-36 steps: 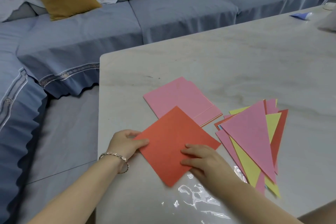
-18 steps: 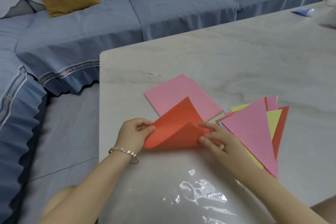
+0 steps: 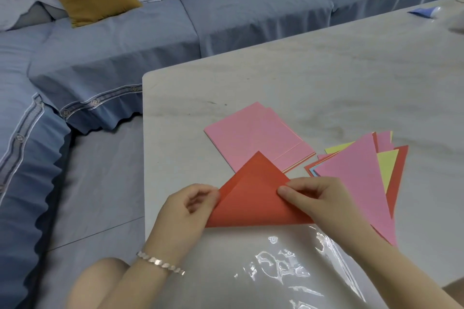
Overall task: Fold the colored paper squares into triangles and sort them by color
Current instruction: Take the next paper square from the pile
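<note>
**Pale table (image 3: 326, 78) beside blue sofa (image 3: 251, 15): red paper (image 3: 251, 200) in both hands**

Found left hand (image 3: 185, 211) pinching red paper's left corner, fingers curled. Found right hand (image 3: 316, 198) pinching its right side, thumb on top. Recorded red paper folded to a triangle on the table, apex pointing away and overlapping stack of pink squares (image 3: 251, 135) just behind. Noted fan of folded triangles (image 3: 356, 178) just right of it, clear plastic sleeve (image 3: 276, 268) just in front.

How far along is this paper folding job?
Done: a pile of folded triangles lies at right, colors mixed, not sorted. In hand: the left hand and right hand pinch the red paper, folded into a triangle. Left: the stack of squares, pink on top, plus sorting.
</note>
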Motion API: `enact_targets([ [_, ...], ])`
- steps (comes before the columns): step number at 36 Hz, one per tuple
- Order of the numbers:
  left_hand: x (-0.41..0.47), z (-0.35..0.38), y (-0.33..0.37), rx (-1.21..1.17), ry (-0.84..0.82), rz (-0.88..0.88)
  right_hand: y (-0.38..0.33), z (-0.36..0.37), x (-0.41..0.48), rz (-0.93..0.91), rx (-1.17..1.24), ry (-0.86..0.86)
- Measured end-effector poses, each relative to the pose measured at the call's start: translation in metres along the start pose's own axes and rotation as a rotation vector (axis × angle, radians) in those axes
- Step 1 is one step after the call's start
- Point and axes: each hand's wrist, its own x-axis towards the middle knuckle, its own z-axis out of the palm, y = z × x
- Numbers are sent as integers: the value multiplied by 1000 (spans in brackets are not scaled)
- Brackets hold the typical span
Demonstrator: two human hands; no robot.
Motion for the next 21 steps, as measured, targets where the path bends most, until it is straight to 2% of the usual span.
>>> enact_targets([
  [6, -10, 12, 31, 8, 20, 175, -12, 8, -12, -20, -41, -33],
  [9, -13, 18, 35, 10, 81, 230, -17, 9, -16, -21, -40, 13],
  [16, -21, 23, 36, -93, 119, 214, -23, 11, -25, -143, -121, 175],
  [21, -26, 22, 41, -94, 102, 224, -26, 14, -27, -205, -97, 166],
])
